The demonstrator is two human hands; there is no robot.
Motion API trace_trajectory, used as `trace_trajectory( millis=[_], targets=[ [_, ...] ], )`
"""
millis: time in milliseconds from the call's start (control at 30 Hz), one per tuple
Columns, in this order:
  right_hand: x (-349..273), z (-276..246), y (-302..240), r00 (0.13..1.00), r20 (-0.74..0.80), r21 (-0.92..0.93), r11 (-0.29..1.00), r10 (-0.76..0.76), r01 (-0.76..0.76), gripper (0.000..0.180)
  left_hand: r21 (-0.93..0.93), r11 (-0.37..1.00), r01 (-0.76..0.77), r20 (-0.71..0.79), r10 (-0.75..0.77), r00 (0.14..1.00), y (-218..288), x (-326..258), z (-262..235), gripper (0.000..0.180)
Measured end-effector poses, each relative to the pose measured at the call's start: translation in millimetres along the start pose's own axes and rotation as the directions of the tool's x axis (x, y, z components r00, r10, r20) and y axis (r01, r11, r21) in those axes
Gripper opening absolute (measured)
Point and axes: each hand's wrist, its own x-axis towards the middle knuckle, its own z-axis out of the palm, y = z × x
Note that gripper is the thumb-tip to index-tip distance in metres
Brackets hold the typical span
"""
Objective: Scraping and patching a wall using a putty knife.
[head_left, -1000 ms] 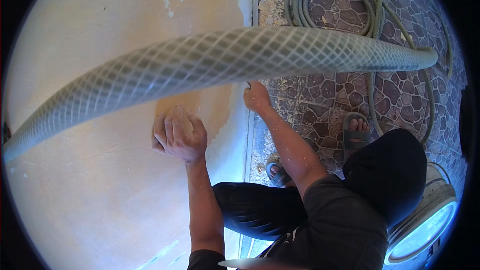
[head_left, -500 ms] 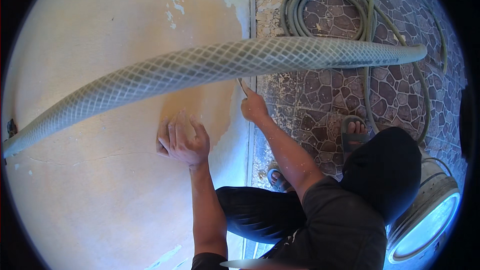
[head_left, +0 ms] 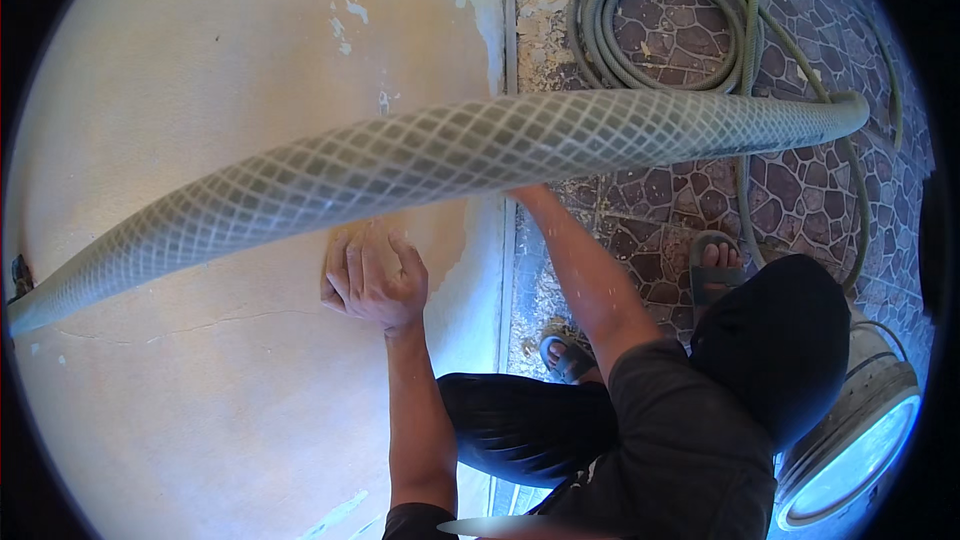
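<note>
My left hand rests on a wall, its bent fingers apart and touching a tan bare patch where the pale coating is gone. It holds nothing. My right hand reaches to the right edge of that patch. A thick translucent braided hose crosses the foreground and covers its fingers, so only the wrist end shows. The thin flat tool seen in that hand half a second ago is hidden too. White remnants of coating dot the patch above the hose.
Flaky debris lies along the foot of the wall. A coiled hose rests on the brown stone-pattern floor. At the lower right stands a whitish bucket. My sandalled feet are on the floor beside the wall.
My right hand has gone farther up, behind the foreground hose, taking the thin tool's last visible place out of sight. My left hand keeps its spot on the wall; the view has shifted slightly.
</note>
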Motion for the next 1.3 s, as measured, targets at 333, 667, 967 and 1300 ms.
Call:
trace_trajectory(
  millis=[333,667,967,1300],
  targets=[
    [17,20,-29,0.99,-0.037,0.354,0.928,0.136,-0.115,0.039,0.025,1.0,0.018,0.009,-0.018,1.0,-14,0,-6,0.019],
    [-63,-40,-99,0.973,0.086,0.11,0.968,0.216,-0.225,0.051,0.027,0.999,0.026,0.014,-0.026,1.0,-20,-7,-7,0.022],
    [-68,-57,-117,0.903,0.354,0.136,0.942,0.242,-0.306,0.048,0.027,0.999,0.03,0.01,-0.03,0.999,-28,-12,2,0.023],
    [-45,-52,-101,0.947,0.248,0.065,0.972,0.203,-0.226,0.064,0.017,1.0,-0.026,-0.018,0.026,0.999,-20,-1,2,0.019]
  ],
)
